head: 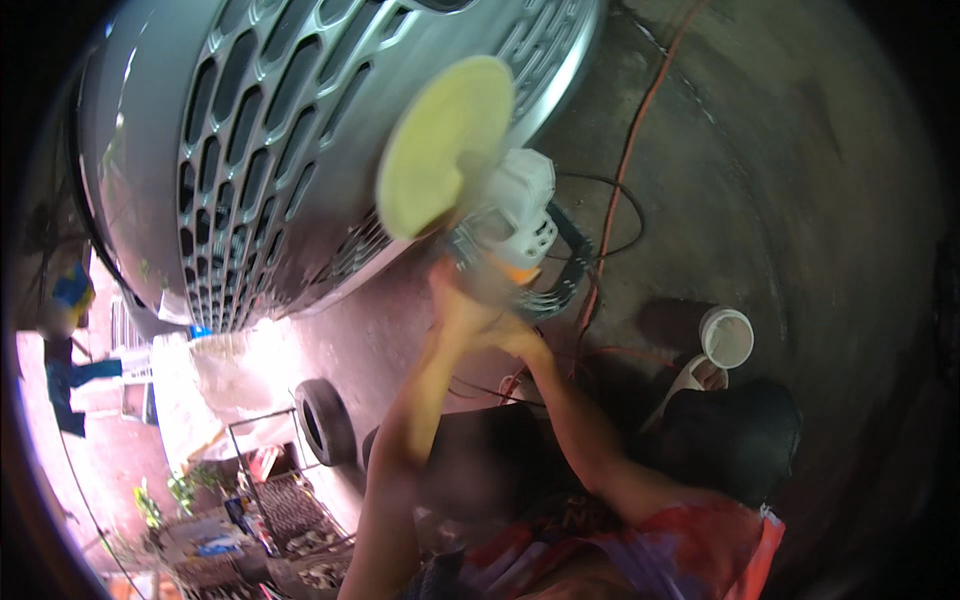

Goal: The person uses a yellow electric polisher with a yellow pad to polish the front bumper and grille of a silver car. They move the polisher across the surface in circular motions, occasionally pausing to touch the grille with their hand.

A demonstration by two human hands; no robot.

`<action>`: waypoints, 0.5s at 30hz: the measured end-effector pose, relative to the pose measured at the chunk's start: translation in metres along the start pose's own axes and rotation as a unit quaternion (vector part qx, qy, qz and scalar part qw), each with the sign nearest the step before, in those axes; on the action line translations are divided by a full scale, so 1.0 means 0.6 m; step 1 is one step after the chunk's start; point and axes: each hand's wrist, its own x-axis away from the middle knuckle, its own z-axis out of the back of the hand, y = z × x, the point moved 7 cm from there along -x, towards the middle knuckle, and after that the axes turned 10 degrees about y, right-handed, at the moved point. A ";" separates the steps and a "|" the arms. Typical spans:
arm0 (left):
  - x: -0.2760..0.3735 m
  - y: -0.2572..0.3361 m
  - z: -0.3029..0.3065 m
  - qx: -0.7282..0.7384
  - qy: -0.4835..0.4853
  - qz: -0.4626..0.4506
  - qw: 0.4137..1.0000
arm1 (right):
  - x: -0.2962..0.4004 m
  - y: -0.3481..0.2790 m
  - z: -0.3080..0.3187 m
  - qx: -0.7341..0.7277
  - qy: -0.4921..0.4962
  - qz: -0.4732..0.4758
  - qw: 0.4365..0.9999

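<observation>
A power polisher (pixel 521 199) with a white housing and a black loop handle is held in both hands in front of me. Its round yellow pad (pixel 450 146) faces the silver car's front bumper and grille (pixel 255 127); whether pad and bumper touch cannot be told. My left hand (pixel 461 300) is closed around the tool's body just below the pad, its fingers blurred. Close beside it, my right hand (pixel 514 326) grips the tool's lower end, partly hidden by blur. A dark cable (pixel 637 206) loops on the floor behind the polisher.
An orange-red cord (pixel 622 165) runs across the concrete floor. A white tub (pixel 727 337) stands near my foot at the right. At the lower left are a tire (pixel 326 422), a metal-framed rack (pixel 262 424) and assorted clutter.
</observation>
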 end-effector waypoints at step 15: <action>0.115 -0.091 0.173 -0.015 0.061 -0.078 0.995 | -0.010 0.151 -0.126 0.053 -0.060 -0.045 0.996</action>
